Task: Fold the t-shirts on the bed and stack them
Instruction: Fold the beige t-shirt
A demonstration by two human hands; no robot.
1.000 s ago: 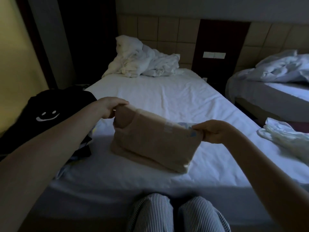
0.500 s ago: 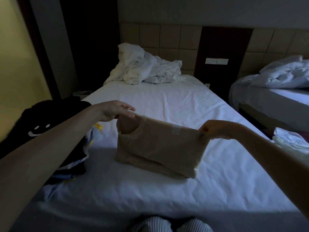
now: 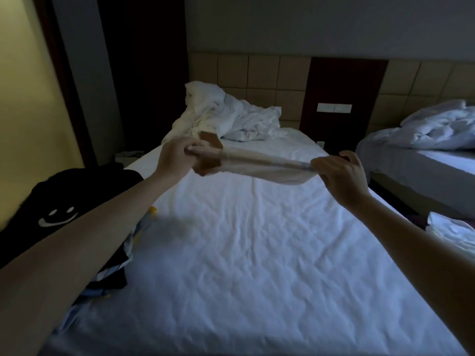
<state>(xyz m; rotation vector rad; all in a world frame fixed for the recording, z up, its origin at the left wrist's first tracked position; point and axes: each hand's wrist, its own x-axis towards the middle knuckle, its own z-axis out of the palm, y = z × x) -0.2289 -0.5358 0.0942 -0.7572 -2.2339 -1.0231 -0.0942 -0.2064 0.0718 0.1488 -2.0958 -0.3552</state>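
1. Head view, task thing: a folded tan t-shirt [image 3: 259, 168] is held in the air above the bed [image 3: 244, 253], over its far half and clear of the white sheet. It is stretched between both hands and seen almost edge-on, with a darker brown fold showing at its left end.
2. Head view, hands: the left hand [image 3: 174, 156] has its fingers curled round the shirt's left end. The right hand [image 3: 339, 173] pinches the right end between curled fingers and thumb. Both arms reach out over the bed.
3. Head view, left edge of the bed: a black garment [image 3: 59, 201] with a white smiley face lies on top of a loose pile of clothes [image 3: 120, 265], partly hidden by the left forearm.
4. Head view, head of the bed: a crumpled white duvet [image 3: 226, 116] is bunched against the padded headboard.
5. Head view, right of the bed: a second bed [image 3: 424, 170] stands across a narrow gap, and a white cloth [image 3: 452, 232] lies at the frame's right edge.
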